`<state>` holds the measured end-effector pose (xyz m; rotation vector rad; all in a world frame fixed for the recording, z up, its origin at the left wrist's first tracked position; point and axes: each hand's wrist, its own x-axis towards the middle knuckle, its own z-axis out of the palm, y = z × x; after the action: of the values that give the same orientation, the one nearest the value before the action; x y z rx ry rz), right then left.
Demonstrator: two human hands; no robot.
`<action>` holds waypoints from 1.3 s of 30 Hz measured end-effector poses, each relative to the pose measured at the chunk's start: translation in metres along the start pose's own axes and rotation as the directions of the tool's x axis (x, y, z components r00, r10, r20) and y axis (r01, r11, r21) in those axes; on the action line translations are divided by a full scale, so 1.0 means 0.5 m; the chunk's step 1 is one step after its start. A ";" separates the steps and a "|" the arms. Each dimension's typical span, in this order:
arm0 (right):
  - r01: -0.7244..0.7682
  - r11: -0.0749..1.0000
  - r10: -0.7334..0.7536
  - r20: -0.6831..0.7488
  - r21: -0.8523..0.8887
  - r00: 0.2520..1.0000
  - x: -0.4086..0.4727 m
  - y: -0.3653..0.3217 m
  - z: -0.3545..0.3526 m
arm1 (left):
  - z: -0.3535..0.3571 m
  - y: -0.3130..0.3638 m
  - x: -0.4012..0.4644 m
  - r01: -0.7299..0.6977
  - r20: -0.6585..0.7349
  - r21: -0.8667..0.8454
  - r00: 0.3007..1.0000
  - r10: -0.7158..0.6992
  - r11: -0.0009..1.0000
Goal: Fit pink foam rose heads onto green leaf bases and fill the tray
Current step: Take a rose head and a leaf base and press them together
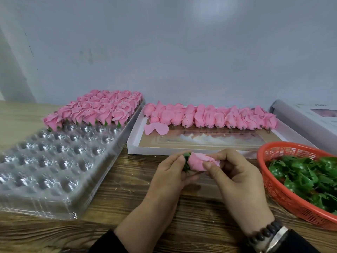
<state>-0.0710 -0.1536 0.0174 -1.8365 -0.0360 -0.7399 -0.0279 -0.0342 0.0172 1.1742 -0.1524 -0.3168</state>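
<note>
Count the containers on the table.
3: clear plastic tray at left, white cardboard box in the middle behind the hands, red plastic basket at right. Others may lie out of view.

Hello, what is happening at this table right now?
A person is assembling a foam rose. The left hand pinches a green leaf base while the right hand holds a pink rose head against it. The clear tray has finished roses only in its far rows; the near cups are empty. More rose heads lie in the white box, and leaf bases fill the red basket.
</note>
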 end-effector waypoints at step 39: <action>0.183 0.969 -0.160 0.146 -0.163 0.976 0.005 -0.002 -0.008 | -0.025 0.001 -0.003 -0.305 0.193 0.759 0.949 0.248 0.576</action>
<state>-0.0711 -0.1575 0.0201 -2.0690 -0.2249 -0.7597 -0.0257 -0.0227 0.0132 1.9939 -0.5799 0.0205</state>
